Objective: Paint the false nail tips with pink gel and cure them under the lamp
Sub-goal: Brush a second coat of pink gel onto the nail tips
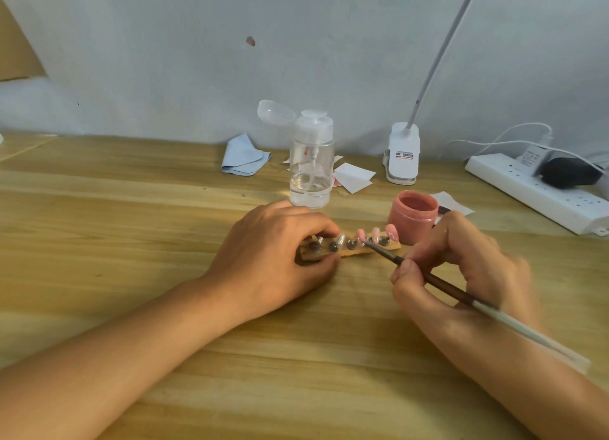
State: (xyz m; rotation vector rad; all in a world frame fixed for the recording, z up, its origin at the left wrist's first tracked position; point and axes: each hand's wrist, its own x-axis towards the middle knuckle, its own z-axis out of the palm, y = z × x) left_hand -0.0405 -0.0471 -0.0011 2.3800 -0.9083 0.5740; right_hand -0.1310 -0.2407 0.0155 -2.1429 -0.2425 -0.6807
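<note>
A small wooden strip (359, 251) lies on the table with several false nail tips standing on dark studs. Three tips at its right end are pink (375, 232); a clear tip (340, 240) stands further left. My left hand (280, 248) grips the strip's left end, thumb in front and fingers behind. My right hand (461, 261) pinches a dark-handled brush (438, 283), and the brush tip touches the base of the leftmost pink tip. An open jar of pink gel (413, 217) stands just behind the strip's right end.
A clear pump bottle (311, 162) with its lid flipped open stands behind my left hand. White paper squares (352, 176), a folded blue cloth (244, 157), a white clip lamp base (402, 153) with a thin arm, and a white power strip (540, 195) line the back and right of the wooden table.
</note>
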